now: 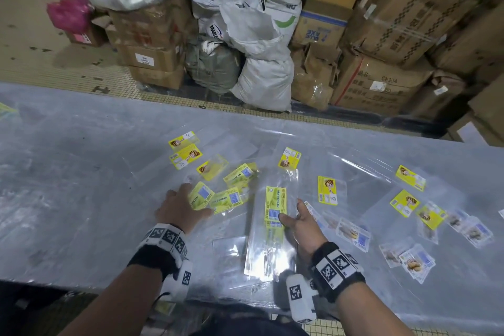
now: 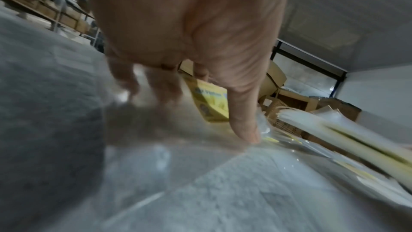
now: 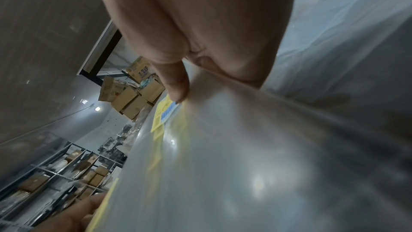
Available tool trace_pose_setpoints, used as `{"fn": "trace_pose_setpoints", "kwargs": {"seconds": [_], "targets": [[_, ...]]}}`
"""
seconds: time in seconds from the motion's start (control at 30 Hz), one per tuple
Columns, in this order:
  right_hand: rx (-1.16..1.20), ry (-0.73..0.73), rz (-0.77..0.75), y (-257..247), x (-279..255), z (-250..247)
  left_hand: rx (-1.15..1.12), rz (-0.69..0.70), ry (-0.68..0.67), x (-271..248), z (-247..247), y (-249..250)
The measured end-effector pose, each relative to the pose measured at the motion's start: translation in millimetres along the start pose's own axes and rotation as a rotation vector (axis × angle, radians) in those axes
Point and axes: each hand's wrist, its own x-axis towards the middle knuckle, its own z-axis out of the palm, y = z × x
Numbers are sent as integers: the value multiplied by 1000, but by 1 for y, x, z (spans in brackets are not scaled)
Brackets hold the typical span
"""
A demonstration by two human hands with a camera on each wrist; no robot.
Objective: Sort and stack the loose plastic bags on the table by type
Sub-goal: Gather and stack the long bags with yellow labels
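On the table (image 1: 81, 172) my right hand (image 1: 291, 211) grips a stack of clear bags with a yellow KEK PANDAN label (image 1: 275, 203), thumb on top and fingers underneath. In the right wrist view the thumb of that hand (image 3: 198, 84) presses on the label of the stack (image 3: 223, 147). My left hand (image 1: 195, 200) rests with spread fingers on loose pandan bags (image 1: 226, 200); the left wrist view is blurred but shows its thumb (image 2: 245, 121) straight, pressing on plastic. Bags with yellow striped-cake labels (image 1: 327, 189) and white-and-blue labels (image 1: 353, 234) lie scattered to the right.
More yellow-labelled bags (image 1: 185, 150) lie beyond my left hand. A clear plastic sheet covers the table. Past the far edge, cartons (image 1: 381, 84) and white sacks (image 1: 264, 76) are piled on the floor. Shelving with boxes (image 3: 67, 174) stands to the left.
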Motion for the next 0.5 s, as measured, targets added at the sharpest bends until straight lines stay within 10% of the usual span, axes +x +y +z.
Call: {"fn": "trace_pose_setpoints", "kwargs": {"seconds": [0.5], "targets": [[14, 73, -19, 6, 3, -16, 396, 362, -87, 1, 28, 32]]}}
